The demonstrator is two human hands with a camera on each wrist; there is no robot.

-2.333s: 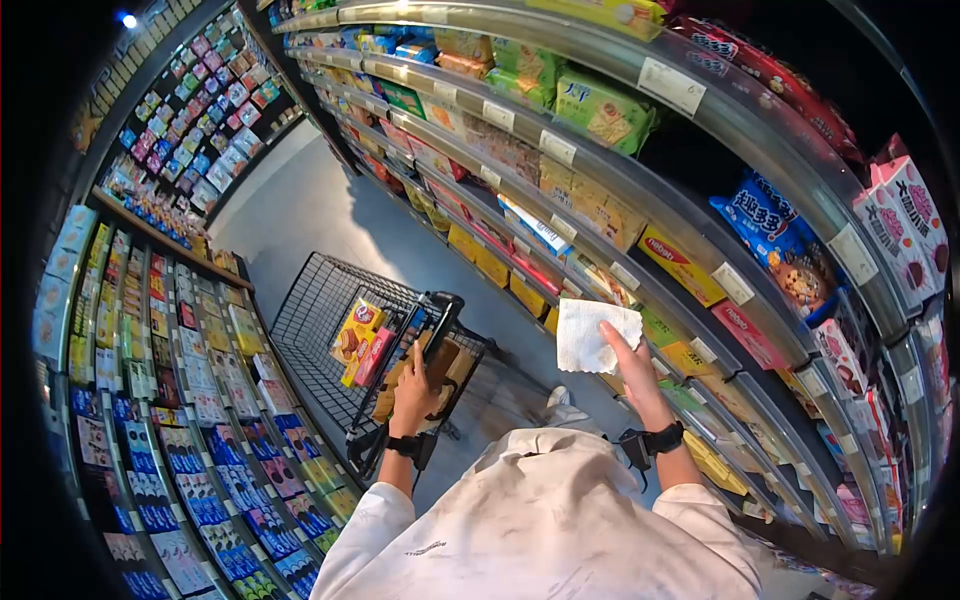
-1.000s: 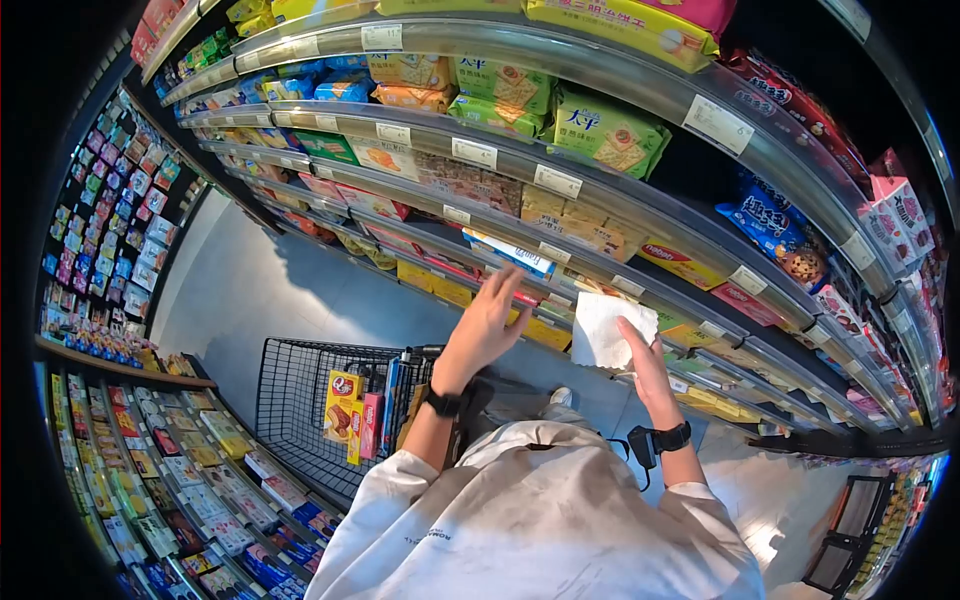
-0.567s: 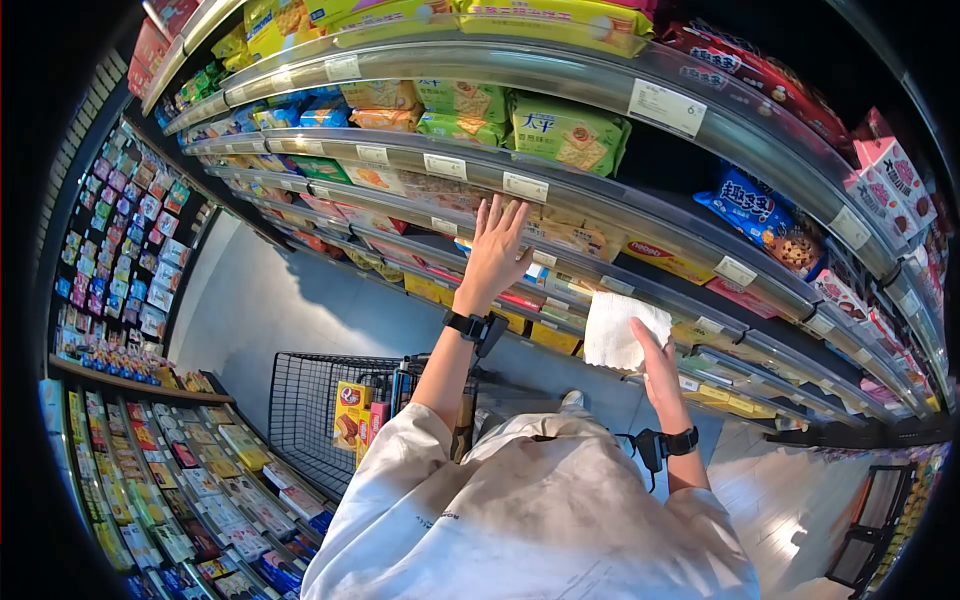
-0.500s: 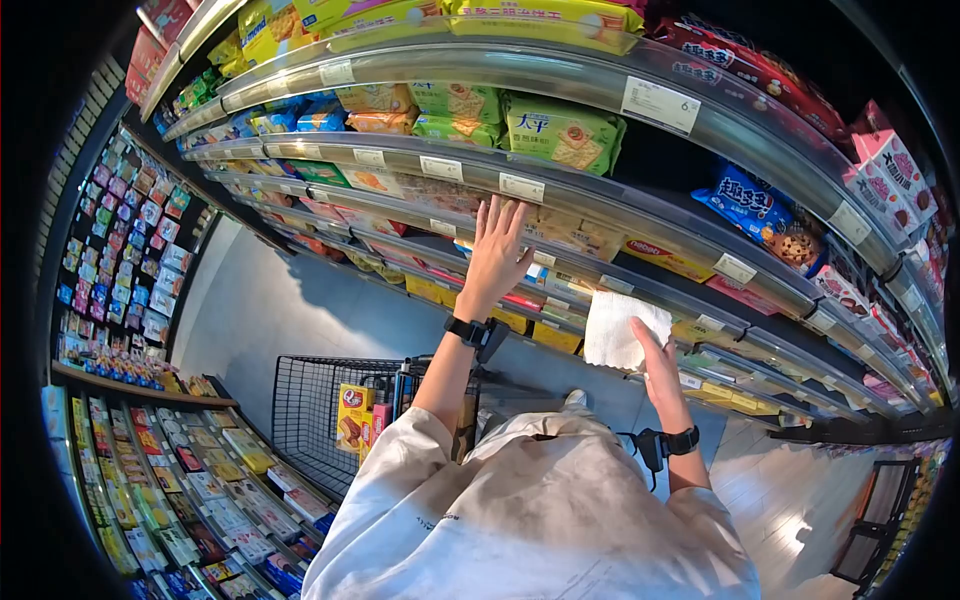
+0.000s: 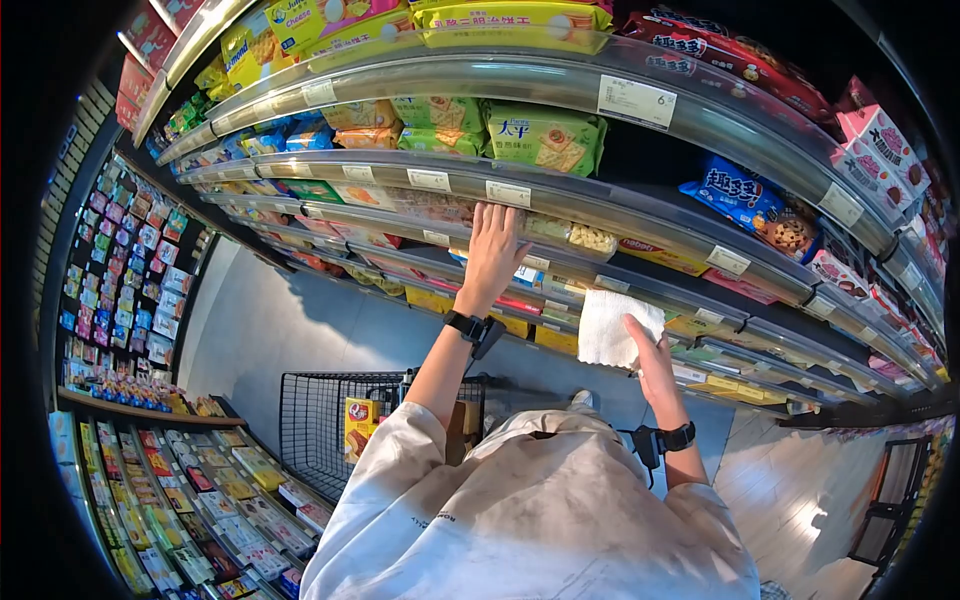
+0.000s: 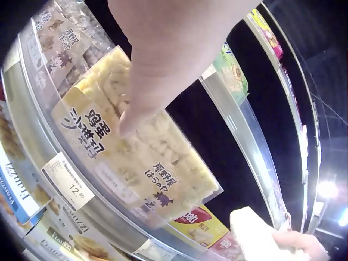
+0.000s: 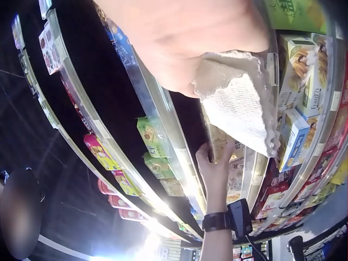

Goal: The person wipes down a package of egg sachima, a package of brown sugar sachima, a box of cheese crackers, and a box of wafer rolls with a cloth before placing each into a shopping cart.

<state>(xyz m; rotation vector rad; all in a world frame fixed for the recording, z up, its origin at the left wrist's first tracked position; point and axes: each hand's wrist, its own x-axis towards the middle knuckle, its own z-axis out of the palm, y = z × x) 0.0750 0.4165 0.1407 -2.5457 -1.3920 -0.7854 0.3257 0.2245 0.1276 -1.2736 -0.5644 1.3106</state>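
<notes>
In the head view my left hand (image 5: 492,258) reaches into a middle shelf. Up close in the left wrist view, the left thumb lies over the front of a clear package of pale yellow pieces (image 6: 179,163), its other fingers hidden behind the upper edge. The right wrist view shows the left hand (image 7: 213,166) gripping that package, which stands tilted on the shelf. My right hand (image 5: 654,372) pinches a folded white paper sheet (image 5: 612,328) between thumb and fingers, in front of the lower shelves.
A black wire cart (image 5: 312,425) holding a yellow box (image 5: 360,428) stands left of the body. Shelf rails with price tags (image 5: 636,100) curve around the front. Green cracker packs (image 5: 545,140) sit above the left hand. More stocked shelves (image 5: 180,500) stand at lower left.
My left hand has gone from the cart handle up to the shelf and taken hold of the package, whose pale contents now show tilted beside it. The right hand still holds the paper.
</notes>
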